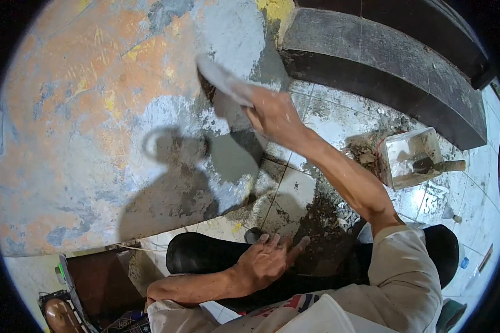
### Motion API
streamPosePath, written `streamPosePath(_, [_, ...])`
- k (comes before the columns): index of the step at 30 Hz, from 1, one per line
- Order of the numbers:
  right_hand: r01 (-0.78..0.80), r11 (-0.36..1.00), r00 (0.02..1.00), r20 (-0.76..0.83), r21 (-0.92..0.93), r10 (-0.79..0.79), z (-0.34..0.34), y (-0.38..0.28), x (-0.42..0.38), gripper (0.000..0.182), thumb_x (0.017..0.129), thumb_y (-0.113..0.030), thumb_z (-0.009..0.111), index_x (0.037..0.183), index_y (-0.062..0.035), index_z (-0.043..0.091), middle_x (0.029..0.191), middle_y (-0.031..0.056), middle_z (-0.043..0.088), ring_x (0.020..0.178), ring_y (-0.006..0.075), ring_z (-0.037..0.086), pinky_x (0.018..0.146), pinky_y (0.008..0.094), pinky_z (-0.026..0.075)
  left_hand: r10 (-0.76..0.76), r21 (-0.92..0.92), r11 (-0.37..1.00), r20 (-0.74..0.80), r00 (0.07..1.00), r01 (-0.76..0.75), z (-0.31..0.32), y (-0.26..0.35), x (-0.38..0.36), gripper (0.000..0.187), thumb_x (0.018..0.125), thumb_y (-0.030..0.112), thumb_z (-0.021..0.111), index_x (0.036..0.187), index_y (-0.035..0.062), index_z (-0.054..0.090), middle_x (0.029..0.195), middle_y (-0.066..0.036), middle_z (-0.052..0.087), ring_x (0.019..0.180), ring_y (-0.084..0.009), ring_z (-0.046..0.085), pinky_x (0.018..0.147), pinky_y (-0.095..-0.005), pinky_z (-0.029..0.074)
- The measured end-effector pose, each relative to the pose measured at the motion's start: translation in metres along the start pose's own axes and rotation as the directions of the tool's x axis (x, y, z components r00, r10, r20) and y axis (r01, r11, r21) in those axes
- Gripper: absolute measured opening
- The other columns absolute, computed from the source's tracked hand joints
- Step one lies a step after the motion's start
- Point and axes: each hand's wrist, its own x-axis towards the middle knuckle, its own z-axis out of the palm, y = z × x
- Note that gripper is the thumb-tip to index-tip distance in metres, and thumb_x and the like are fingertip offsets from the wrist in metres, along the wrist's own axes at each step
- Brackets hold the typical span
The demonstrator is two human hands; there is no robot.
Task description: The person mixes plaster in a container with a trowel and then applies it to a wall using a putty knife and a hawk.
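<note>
My right hand is stretched out to the wall, its fingers closed round a long pale plastering float. The float is a little blurred and overlaps the patchy wall, which shows orange, yellow, white and grey areas. Below it, a smooth darker grey plaster patch covers the wall near its edge, partly in my arm's shadow. My left hand lies over my dark-trousered leg with its fingers spread and nothing held.
A white plastic tub stands on the tiled floor with a wooden-handled trowel in it. Rubble litters the floor. Dark steps rise at the upper right. A brown panel-like object sits lower left.
</note>
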Motion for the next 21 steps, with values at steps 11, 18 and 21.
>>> streamPosePath(11, [-0.235, 0.955, 0.945, -0.274, -0.184, 0.18, -0.052, 0.086, 0.102, 0.028, 0.098, -0.02, 0.061, 0.121, -0.0038, 0.069, 0.091, 0.0234, 0.069, 0.081, 0.0347, 0.07, 0.077, 0.044, 0.054, -0.005, 0.065, 0.998, 0.16, 0.987, -0.005, -0.011, 0.0, 0.004, 0.073, 0.1, 0.025, 0.049, 0.162, 0.0009, 0.02, 0.121, -0.021, 0.062, 0.107, -0.0342, 0.063, 0.098, -0.0445, 0.05])
streamPosePath(18, [-0.039, 0.989, 0.997, -0.076, -0.143, 0.029, -0.024, 0.007, 0.049, 0.033, 0.094, -0.01, 0.065, 0.127, -0.0062, 0.066, 0.093, 0.0192, 0.073, 0.076, 0.0317, 0.073, 0.074, 0.0441, 0.06, -0.04, -0.143, 0.988, 0.13, 0.991, 0.059, -0.006, 0.002, 0.004, 0.068, 0.102, 0.019, 0.049, 0.163, 0.0076, 0.024, 0.124, -0.019, 0.059, 0.104, -0.0325, 0.058, 0.088, -0.0428, 0.052])
streamPosePath(21, [-0.063, 0.987, 0.995, -0.065, 0.146, 0.073, -0.034, 0.013, 0.028, 0.035, 0.095, -0.012, 0.064, 0.13, -0.0059, 0.064, 0.084, 0.0194, 0.07, 0.067, 0.0266, 0.069, 0.063, 0.043, 0.055, 0.046, 0.103, 0.992, 0.188, 0.981, -0.066, -0.019, 0.0, 0.019, 0.071, 0.098, 0.02, 0.05, 0.161, -0.001, 0.025, 0.12, -0.018, 0.061, 0.105, -0.0317, 0.064, 0.093, -0.0419, 0.053])
